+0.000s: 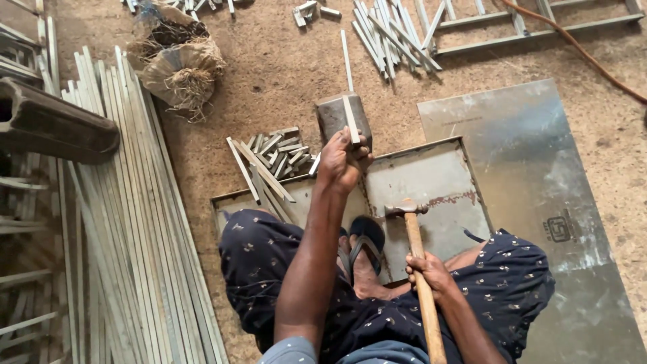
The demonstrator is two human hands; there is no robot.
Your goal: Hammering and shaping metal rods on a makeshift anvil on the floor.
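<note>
My left hand (342, 160) grips a thin metal strip (350, 118) that rests on a grey metal block (335, 114) at the far edge of a shallow metal tray (431, 176). My right hand (429, 273) holds the wooden handle of a hammer (412, 229); its steel head sits low over the tray, to the right of and nearer than the block. My legs in dark patterned cloth and a foot in a dark sandal (366, 243) lie between the two arms.
A pile of short cut metal pieces (278, 152) lies left of the block. Long pale strips (128, 202) cover the floor at left. A steel sheet (539, 195) lies right, a woven sack (176, 61) far left, more strips (391, 30) beyond.
</note>
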